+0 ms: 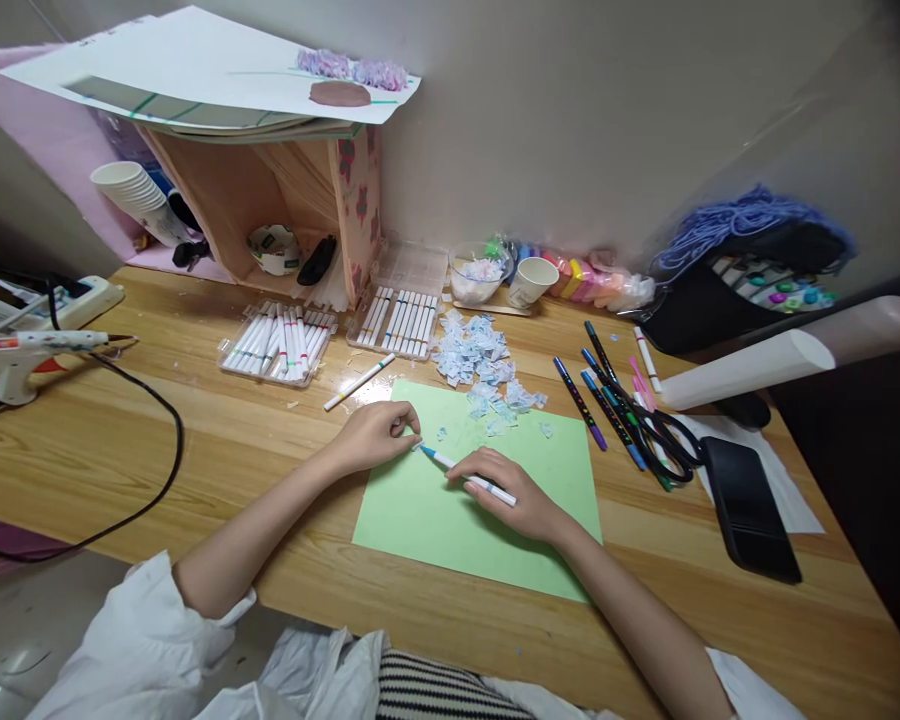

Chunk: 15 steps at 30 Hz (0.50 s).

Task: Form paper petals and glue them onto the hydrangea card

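Your left hand (379, 437) pinches a tiny pale paper scrap (418, 445) by the blue tip of the slim white marker (491, 488) your right hand (526, 490) grips above the light-green paper sheet (435, 530), so one slip could smear ink.

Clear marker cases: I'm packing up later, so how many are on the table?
2: the left case, in front of the peach box, and the right case, beside it with its lid open. More could be hidden.

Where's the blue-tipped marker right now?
The marker is mid-frame in the head view, in the right hand over the green paper, tip by the left hand.
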Motion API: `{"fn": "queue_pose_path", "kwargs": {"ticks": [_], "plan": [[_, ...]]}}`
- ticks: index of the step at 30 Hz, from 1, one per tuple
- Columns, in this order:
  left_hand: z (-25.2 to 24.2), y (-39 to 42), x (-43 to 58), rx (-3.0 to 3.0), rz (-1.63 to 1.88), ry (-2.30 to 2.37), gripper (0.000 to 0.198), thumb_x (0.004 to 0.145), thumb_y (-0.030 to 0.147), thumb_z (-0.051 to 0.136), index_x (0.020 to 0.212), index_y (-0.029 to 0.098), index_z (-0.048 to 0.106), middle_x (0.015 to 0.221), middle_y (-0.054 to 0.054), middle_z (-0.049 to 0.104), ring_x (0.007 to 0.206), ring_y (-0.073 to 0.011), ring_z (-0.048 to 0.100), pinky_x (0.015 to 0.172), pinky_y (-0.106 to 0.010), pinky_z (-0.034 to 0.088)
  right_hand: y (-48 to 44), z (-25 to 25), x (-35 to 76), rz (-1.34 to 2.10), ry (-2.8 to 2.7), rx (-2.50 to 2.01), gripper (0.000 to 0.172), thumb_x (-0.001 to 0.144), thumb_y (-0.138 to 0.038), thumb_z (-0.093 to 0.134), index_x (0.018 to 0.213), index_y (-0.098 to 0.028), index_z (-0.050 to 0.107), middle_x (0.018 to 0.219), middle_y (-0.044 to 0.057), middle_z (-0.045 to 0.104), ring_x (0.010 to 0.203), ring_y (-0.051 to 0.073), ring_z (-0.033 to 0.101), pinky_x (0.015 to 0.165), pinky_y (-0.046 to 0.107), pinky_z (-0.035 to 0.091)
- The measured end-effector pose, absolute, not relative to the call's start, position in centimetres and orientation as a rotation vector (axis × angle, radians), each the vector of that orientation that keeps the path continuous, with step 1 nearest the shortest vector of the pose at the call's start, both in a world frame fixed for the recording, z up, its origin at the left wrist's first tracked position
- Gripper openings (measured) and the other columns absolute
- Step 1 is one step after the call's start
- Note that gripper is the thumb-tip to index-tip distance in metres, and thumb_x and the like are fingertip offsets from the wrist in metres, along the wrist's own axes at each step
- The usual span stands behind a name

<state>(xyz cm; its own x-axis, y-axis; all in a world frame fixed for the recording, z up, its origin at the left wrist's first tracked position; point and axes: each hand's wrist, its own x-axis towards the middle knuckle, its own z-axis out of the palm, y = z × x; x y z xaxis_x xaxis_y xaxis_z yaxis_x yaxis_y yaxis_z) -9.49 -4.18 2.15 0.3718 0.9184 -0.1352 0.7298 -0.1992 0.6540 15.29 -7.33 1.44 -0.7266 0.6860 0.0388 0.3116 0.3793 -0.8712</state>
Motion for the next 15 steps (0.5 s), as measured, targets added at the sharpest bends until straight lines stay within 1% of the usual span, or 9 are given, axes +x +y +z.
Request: {"fn": "queue_pose_path", "kwargs": {"ticks": [5,10,15], "plan": [[2.11,-4.18,-9.60,1.966,0.392,1.400,0.017,0.079,0.036,0.057,0.082,0.020,0.062,0.060,0.005,0.047,0.060,-0.0122,0.047,0.056,-0.024,0.028,-7.28,1.37,15.28,1.287,-2.255,-0.838,0.024,0.095,-0.027,0.038,0.107,-0.023,0.059,0.101,0.005,0.065,0.095,0.018,0.056,0.086,0.034,0.040],[2.12,-4.20,-9.53,1.978,0.386,1.413,0.020,0.075,0.038,0.061,0.083,0.020,0.062,0.060,0.005,0.048,0.060,-0.0125,0.047,0.056,-0.024,0.028,-7.18,1.22,15.42,1.271,-2.267,-0.826,0.027,0.096,-0.029,0.036,0.106,-0.022,0.061,0.099,0.006,0.067,0.092,0.019,0.057,0.084,0.036,0.041],[2.09,-4.28,-9.43,1.967,0.385,1.431,0.019,0.075,0.038,0.060,0.083,0.020,0.062,0.060,0.004,0.049,0.060,-0.0130,0.048,0.056,-0.024,0.028,-7.15,1.10,15.46,1.287,-2.239,-0.830,0.028,0.096,-0.029,0.036,0.105,-0.022,0.062,0.098,0.007,0.067,0.091,0.019,0.057,0.083,0.036,0.042]]}}
